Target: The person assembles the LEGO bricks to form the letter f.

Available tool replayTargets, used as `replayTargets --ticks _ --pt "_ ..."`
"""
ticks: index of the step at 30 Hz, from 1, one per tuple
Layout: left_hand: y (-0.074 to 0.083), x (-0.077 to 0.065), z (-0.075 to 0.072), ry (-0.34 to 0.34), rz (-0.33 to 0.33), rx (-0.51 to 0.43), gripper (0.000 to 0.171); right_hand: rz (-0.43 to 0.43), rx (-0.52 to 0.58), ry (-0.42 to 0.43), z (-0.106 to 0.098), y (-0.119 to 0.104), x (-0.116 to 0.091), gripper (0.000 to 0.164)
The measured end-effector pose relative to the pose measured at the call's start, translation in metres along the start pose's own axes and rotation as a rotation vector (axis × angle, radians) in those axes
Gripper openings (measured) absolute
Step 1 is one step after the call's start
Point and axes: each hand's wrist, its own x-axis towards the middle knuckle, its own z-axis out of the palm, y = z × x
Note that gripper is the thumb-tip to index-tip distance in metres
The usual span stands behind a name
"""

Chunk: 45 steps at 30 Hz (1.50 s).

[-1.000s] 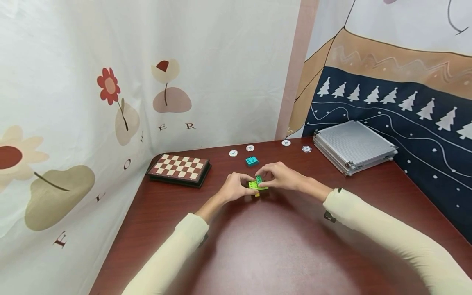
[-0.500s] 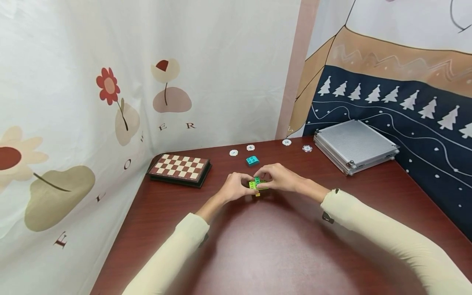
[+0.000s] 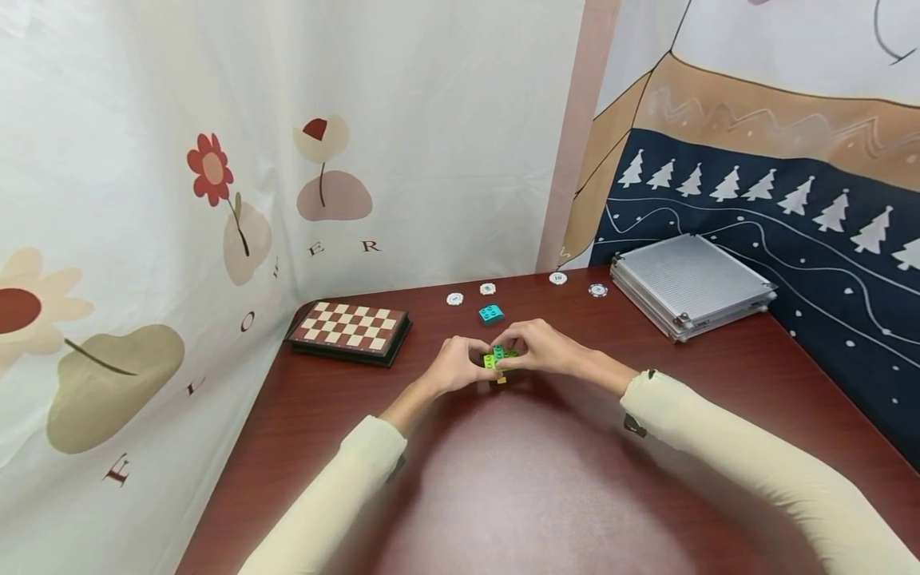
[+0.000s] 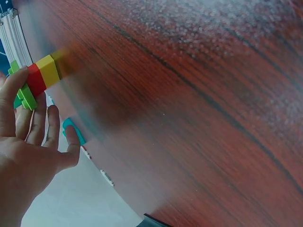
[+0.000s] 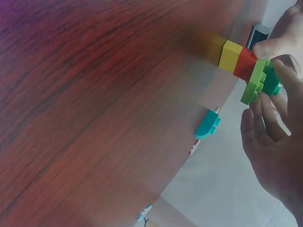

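Two pale sleeves [image 3: 327, 499] reach forward over the reddish-brown desk [image 3: 546, 495]. The left hand [image 3: 453, 365] has its thumb and fingers closed on the left end of a lime brick [image 3: 489, 362]. Facing it, the right hand [image 3: 541, 345] pinches a small green brick [image 3: 499, 351] between thumb and fingertips, its little finger free. The green brick sits on top of the lime brick, between the two hands; under the lime come a red brick [image 5: 245, 65] and, lowest, a yellow brick [image 5: 230, 56]. Beyond the left hand, to the left, lies a chessboard [image 3: 350, 326]. A teal brick [image 3: 491, 314] rests just past the hands, and four chips [image 3: 455, 299] lie farther back, near a ridged silver case [image 3: 693, 275] at right.
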Motion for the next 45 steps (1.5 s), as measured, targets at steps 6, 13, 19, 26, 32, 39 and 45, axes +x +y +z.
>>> replayTargets --ticks 6,13,19,26,32,39,45 --pt "0.0012 0.0007 0.0006 -0.005 0.016 0.005 0.031 -0.004 -0.022 0.001 0.0011 0.0014 -0.0005 0.032" --pt "0.001 0.0008 0.0012 -0.012 0.029 0.008 0.028 0.017 -0.039 -0.005 0.0023 0.0015 -0.0014 0.033" --pt "-0.0002 -0.0014 -0.0008 -0.015 0.022 -0.002 0.033 0.015 -0.029 0.008 0.0044 0.0002 -0.0007 0.034" --pt "-0.0019 -0.0034 -0.0027 -0.011 0.005 -0.027 0.032 0.024 -0.013 -0.009 0.0072 -0.0002 0.0014 0.034" --pt "-0.0026 -0.0041 -0.0032 -0.005 0.007 -0.033 0.03 0.023 -0.009 -0.013 0.0074 -0.0023 0.0028 0.035" --pt "-0.0025 -0.0033 -0.0037 -0.002 -0.008 -0.034 0.032 0.011 -0.036 -0.02 0.0061 -0.0026 0.005 0.033" --pt "-0.003 -0.003 -0.0037 0.014 0.022 -0.015 0.033 0.025 -0.073 -0.038 0.0043 -0.0001 0.0074 0.031"
